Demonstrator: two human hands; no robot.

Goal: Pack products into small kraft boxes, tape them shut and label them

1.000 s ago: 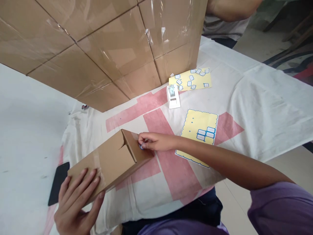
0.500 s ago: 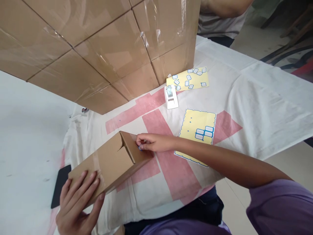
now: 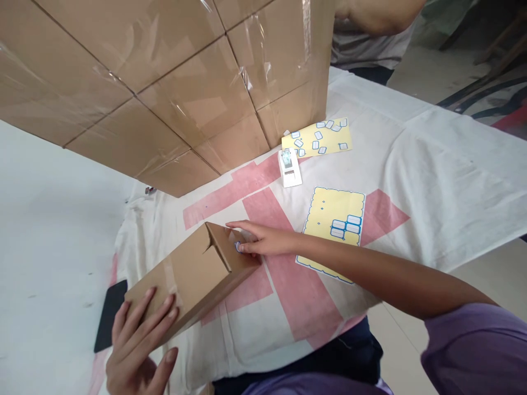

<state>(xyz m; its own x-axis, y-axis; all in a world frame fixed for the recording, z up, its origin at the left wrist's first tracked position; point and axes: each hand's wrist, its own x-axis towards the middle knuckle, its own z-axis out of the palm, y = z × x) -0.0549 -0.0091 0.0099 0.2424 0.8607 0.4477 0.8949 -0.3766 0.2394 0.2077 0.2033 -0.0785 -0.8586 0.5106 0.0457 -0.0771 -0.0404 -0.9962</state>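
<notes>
Change at right hand: a second ago the fingers were bunched at the label; now the index finger reaches out long and straight along the box's end, parted from the thumb.
Change at left hand: its thumb, earlier against the near edge of the box, now stands away from it.
Unchanged: the box lies at the same place on the cloth, and both sheets stay put; the whole view has shifted slightly.
Right hand [image 3: 265, 240]: loosened, index finger and thumb well apart; the thumb tip is at the label, the index finger by the top edge of the end face, the other fingers tucked under and partly hidden.
Left hand [image 3: 138, 345]: spread, nothing gripped; fingers rest on the box's top near its far-left end.
Label [image 3: 237, 246]: small, white with blue edging, on the box's end face, partly covered by the right thumb.
Box [image 3: 189, 269]: closed brown carton, set at a slant on the table [image 3: 432, 164], clear tape across its top.
Near sheet [image 3: 329, 211]: yellow, four labels grouped on it, partly under the right forearm.
Far sheet [image 3: 332, 141]: yellow, with scattered labels, beside the stack.
White gadget [image 3: 291, 173]: at the far sheet's near-left corner.
Stack [image 3: 197, 82]: taped cartons standing behind.
Black slab [image 3: 110, 318]: left of the box.
Co-worker's arm [image 3: 379, 13]: top right, beyond the table.
</notes>
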